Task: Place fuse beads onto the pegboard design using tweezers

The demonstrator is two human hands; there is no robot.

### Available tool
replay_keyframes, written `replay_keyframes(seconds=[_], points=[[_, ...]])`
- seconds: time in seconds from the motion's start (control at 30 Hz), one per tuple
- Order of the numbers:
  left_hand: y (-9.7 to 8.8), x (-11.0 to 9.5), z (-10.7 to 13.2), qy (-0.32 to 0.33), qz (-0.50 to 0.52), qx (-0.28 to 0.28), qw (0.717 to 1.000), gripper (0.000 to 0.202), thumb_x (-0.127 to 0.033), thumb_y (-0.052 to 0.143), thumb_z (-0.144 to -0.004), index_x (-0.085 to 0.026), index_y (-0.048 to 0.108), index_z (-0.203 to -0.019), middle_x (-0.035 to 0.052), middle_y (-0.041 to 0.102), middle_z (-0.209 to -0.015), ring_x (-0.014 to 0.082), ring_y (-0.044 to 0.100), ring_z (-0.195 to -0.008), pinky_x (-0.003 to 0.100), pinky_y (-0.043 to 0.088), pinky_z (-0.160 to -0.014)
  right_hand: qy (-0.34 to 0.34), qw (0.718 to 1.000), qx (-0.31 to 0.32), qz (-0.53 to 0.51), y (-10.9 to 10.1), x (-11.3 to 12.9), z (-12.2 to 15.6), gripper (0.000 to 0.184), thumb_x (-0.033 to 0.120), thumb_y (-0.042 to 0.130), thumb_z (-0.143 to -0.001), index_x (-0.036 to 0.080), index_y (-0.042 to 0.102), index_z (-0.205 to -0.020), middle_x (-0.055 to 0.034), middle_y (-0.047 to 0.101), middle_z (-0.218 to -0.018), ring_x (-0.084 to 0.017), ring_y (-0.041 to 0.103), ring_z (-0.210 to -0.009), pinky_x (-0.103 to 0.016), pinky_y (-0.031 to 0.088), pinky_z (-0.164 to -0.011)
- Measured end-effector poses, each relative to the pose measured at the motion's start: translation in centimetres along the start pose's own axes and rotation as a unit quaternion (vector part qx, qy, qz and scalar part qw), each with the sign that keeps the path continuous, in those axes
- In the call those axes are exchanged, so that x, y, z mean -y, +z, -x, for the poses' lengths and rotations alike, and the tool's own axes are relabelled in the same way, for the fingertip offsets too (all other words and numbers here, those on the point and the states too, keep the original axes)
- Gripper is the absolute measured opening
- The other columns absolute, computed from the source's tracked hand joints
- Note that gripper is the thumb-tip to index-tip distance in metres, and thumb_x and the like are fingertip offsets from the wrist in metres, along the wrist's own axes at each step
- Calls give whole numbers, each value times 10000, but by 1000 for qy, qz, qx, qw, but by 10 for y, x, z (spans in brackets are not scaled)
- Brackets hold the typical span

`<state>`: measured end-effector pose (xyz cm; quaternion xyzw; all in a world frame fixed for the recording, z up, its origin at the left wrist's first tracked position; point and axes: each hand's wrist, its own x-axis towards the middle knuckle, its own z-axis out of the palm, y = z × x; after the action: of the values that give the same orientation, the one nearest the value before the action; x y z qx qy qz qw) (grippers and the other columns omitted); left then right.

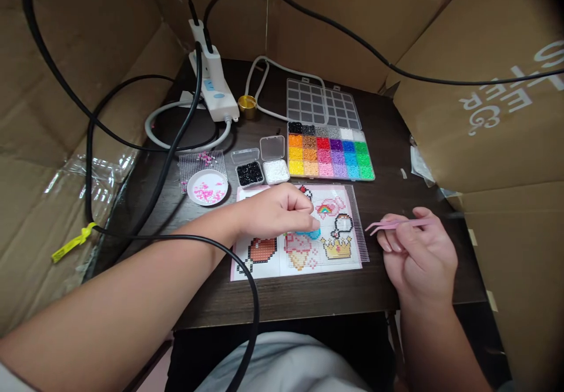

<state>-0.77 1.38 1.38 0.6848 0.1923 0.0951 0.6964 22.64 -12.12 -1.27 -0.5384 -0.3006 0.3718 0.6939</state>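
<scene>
On my feed, a clear pegboard covers the right part of the pattern sheet; I can't tell placed beads from printing, so progress is unclear. At the sheet's three o'clock, my right hand grips pink tweezers. Over its middle, my left hand pinches, contents hidden. Loose pink beads sit unplaced in a white dish at ten o'clock; the compartment case at one looks well filled.
</scene>
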Motion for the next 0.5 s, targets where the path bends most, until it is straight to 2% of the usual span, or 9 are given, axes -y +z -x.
replay_keyframes(seconds=[0.17,0.37,0.5], points=[[0,0,0,1,-3,5,1000,478,-274,631,-818,-206,283,-498,-86,236,-492,50,211,-469,250,177,-465,25,999,23,0,-2,3,0,350,227,807,-733,259,634,-1036,14,674,-688,-77,388,-461,-233,337,-472],[0,0,0,-2,2,2,1000,472,-286,632,-825,-207,297,-502,-86,245,-488,51,220,-464,251,180,-468,30,998,48,-26,-5,4,-1,188,273,813,-738,233,753,-912,-3,622,-657,-74,409,-495,-224,354,-477],[1,1,1,1,14,4,1000,467,-257,617,-837,-211,289,-508,-88,258,-485,49,222,-458,256,176,-467,24,997,59,-36,-7,3,-1,133,303,802,-768,241,787,-885,-52,701,-806,-81,475,-537,-244,401,-499]])
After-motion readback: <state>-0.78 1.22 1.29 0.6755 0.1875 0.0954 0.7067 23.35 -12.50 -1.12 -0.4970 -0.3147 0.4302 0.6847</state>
